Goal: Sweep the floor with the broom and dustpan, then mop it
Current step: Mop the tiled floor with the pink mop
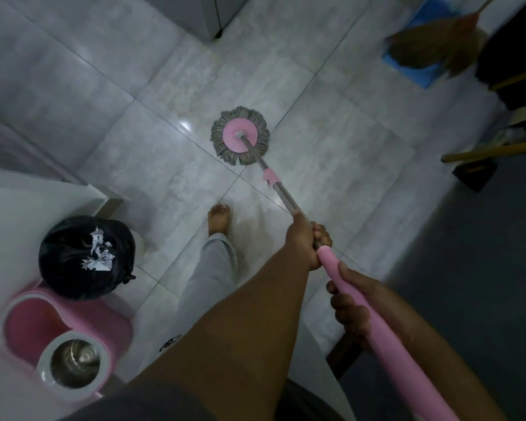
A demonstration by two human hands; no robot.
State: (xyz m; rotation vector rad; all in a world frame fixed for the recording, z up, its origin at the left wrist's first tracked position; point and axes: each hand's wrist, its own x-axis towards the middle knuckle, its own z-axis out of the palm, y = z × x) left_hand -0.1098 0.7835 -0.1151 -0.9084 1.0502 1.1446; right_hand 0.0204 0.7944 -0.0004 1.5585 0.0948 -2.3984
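Two bare hands drive a spin mop (281, 192) across a grey tiled floor (110, 141), the sweeping half of the chore apparently done and the mopping under way. The left hand (305, 241), a little past centre toward 5 o'clock, is wrapped round the steel shaft just where the pink sleeve (328, 262) begins. The right hand (349, 311), farther out toward 5 o'clock, curls its fingers and thumb round the sleeve higher up the pole. The mop head (240, 135), a pink disc fringed with grey strands, lies flat on the tiles just above centre, at 12 o'clock, close to where four tiles meet.

A bare foot (220, 217) stands on the tiles at 6 o'clock of the head. At 7 o'clock sits the pink bucket (28, 326) with its steel spinner basket (73, 369); a black bin bag (85, 256) holding paper scraps stands just beside it at 8 o'clock. The broom (438, 41) rests at 1 o'clock over what looks like a blue dustpan (419, 68), well apart from the work.

By the look of it the pole is light and stiff, while the strands are soft, damp and likely to drag on the tile. The split grip suits that, with one hand low to steer and press and one high on the sleeve to push. Bare steel may be slick under a wet palm, and the sheen on the tiles suggests slippery footing for bare feet.
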